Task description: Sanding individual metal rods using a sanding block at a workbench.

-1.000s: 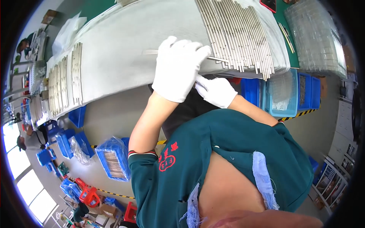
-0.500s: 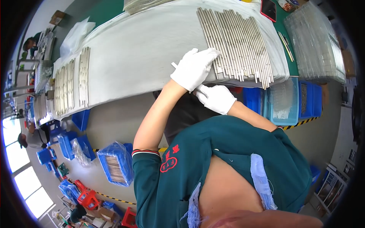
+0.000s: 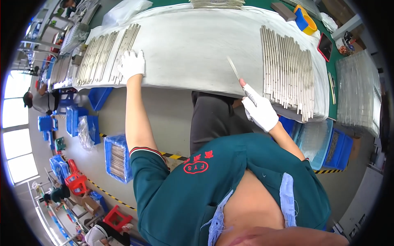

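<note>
My left hand (image 3: 132,64), in a white glove, lies over the right edge of a small row of thin metal rods (image 3: 128,41) at the left of the cloth-covered table. Its fingers are apart; whether the fingertips press on a rod is hard to see. Just left of that row lies a wider row of similar rods (image 3: 95,57). My right hand (image 3: 261,110), also gloved with one bare fingertip showing, grips a thin, pale, narrow strip (image 3: 233,67) that points up and away over the table's front edge. Right of it lies a broad row of metal rods (image 3: 287,71), their near ends uneven.
White cloth (image 3: 193,53) covers the table. At the far right are a yellow and blue holder (image 3: 305,20), a phone (image 3: 325,47) and stacked clear plastic trays (image 3: 359,90). Blue bins (image 3: 338,149) stand below. A bagged blue crate of rods (image 3: 118,158) is on the floor.
My left hand has moved from the right-hand rods across to the left row. My right hand has come up nearer the table edge, with the strip now plainly visible. The view has shifted.
</note>
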